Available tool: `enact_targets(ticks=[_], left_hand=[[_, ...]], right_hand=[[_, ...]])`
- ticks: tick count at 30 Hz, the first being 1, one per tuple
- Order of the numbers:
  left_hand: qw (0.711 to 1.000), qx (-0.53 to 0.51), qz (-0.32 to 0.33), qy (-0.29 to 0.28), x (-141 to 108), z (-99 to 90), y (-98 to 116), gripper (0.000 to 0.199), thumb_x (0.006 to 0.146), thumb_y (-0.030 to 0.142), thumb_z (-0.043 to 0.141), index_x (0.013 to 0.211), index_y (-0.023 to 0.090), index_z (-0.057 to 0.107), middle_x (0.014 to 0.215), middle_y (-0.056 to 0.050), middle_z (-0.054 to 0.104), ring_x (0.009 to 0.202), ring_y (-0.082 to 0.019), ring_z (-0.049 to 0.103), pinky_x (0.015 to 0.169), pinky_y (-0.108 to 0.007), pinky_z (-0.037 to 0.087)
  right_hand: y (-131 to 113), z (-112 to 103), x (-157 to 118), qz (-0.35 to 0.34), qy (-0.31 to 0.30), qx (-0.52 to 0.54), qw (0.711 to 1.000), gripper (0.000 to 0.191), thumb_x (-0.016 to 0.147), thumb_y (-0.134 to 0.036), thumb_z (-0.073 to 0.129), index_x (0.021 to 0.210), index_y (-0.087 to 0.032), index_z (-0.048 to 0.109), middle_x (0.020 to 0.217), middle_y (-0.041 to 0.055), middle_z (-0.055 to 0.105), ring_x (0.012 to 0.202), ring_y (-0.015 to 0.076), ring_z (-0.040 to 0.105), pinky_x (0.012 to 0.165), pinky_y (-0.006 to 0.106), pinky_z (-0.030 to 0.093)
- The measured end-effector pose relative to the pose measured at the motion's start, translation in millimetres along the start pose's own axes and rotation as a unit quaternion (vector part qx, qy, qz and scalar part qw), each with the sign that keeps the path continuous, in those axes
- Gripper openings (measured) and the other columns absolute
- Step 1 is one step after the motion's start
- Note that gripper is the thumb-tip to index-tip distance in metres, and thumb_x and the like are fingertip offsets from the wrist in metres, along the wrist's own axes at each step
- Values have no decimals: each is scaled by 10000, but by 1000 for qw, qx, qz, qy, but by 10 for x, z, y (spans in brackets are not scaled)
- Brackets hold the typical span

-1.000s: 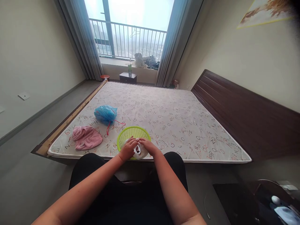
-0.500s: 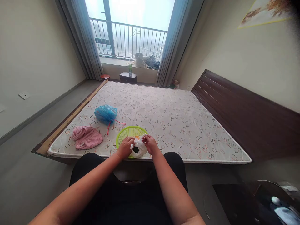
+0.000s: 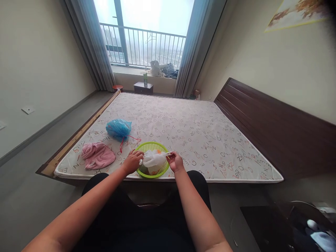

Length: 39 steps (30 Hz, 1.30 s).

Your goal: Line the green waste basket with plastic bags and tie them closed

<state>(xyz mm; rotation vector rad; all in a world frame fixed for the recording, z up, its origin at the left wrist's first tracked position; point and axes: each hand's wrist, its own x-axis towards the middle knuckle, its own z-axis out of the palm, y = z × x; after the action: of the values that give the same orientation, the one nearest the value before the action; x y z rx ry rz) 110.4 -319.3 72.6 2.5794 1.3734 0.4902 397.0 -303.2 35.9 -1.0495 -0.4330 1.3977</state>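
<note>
A white plastic bag (image 3: 152, 159) is seated inside a lime-green basket (image 3: 151, 176), which is set at the near edge of the mattress (image 3: 181, 120), in front of the person's knees. Orange and darker greenish patches are shown in and around the bag, but its contents cannot be made out. Its left end is held by the left hand (image 3: 132, 162), whose grip is closed, with fingers bent over beside the basket's rim. Its other end is pinched by the right hand (image 3: 176, 162), whose grip is closed between thumb and fingers, and a narrow strip of plastic is stretched toward it across the rim. To the left of the basket, a pink cloth (image 3: 98, 155) is laid crumpled, and beyond it a blue bag (image 3: 118, 128) with red drawstrings (image 3: 121, 145) is placed
</note>
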Motion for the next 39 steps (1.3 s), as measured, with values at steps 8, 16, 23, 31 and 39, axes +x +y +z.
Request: enact_targets(ticks=[8,16,23,31,39], left_hand=[[999,11,-38,38,-100,134,-323,229,862,127,530,936,241,715,1229,-93,726,1217,-299,610,1118,-514,421],[990,-33,-110,79,-111,190,-443,304,983,295,440,832,234,696,1143,-115,741,1174,-272,632,1115,-458,447],[975,-34,-180,124,-155,263,-516,220,900,319,509,959,208,689,1148,-135,725,1180,-291,637,1099,-455,479],[999,-39,-11,-1,2,309,76,553,870,229,632,1422,246,598,1578,-108,499,1508,-324,385,1248,-517,311],[978,-18,-184,-100,342,493,216,486,923,269,598,1401,189,619,1322,-198,677,1218,-337,653,1040,-459,486]], right_hand=[[27,28,67,-39,27,16,999,189,726,-342,507,634,-270,358,552,-25,436,581,182,519,763,432,585],[111,55,-1,-89,10,-21,996,154,760,-330,515,683,-247,411,675,-48,460,645,136,507,809,347,550],[351,-13,-110,-223,-16,-409,884,179,849,-366,546,968,-237,579,976,36,653,988,228,600,980,409,493],[768,-67,-202,-296,-76,-524,795,494,836,-175,584,1330,-164,578,1462,175,548,1433,289,443,1216,493,338],[793,-199,-155,-284,-66,-482,826,670,748,-41,501,1402,-179,544,1499,144,546,1463,264,440,1251,494,328]])
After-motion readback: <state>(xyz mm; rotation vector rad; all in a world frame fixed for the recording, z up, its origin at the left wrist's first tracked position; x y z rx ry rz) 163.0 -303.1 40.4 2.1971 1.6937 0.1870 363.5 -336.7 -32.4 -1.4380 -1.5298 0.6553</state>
